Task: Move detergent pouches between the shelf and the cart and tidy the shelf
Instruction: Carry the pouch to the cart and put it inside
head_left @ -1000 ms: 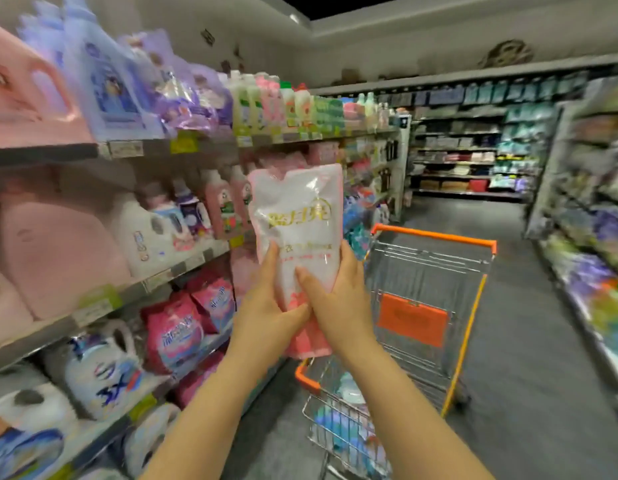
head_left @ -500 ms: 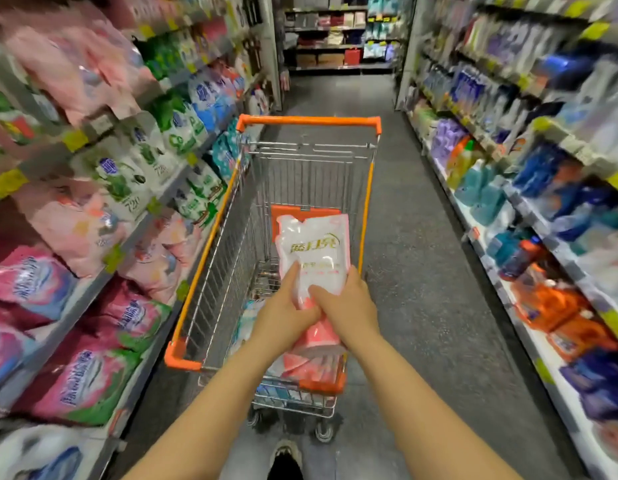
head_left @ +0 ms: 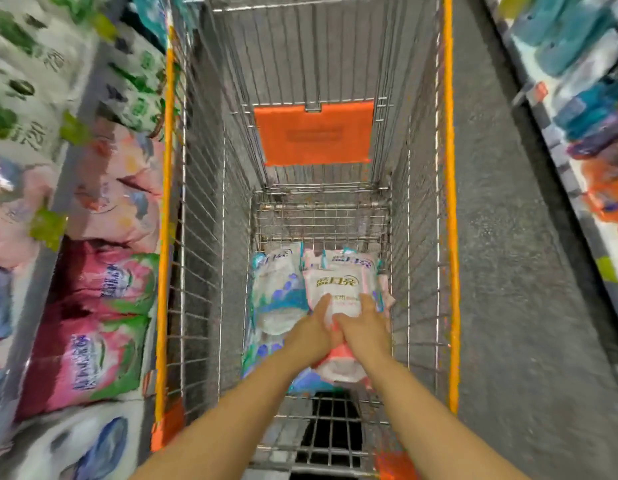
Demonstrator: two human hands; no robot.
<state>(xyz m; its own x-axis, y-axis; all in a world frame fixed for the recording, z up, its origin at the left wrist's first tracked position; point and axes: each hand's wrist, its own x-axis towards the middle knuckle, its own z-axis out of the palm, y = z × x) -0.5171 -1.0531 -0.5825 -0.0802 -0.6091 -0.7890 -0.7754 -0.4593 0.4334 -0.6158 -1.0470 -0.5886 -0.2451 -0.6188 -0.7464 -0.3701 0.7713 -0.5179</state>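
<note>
Grip: left hand and right hand both clasp the near end of white-and-pink soft plastic detergent pouch. Its long axis runs away from the body, over blue-white pouches in orange-rimmed wire cart.

Head camera looks steeply down into the cart, close above.
</note>
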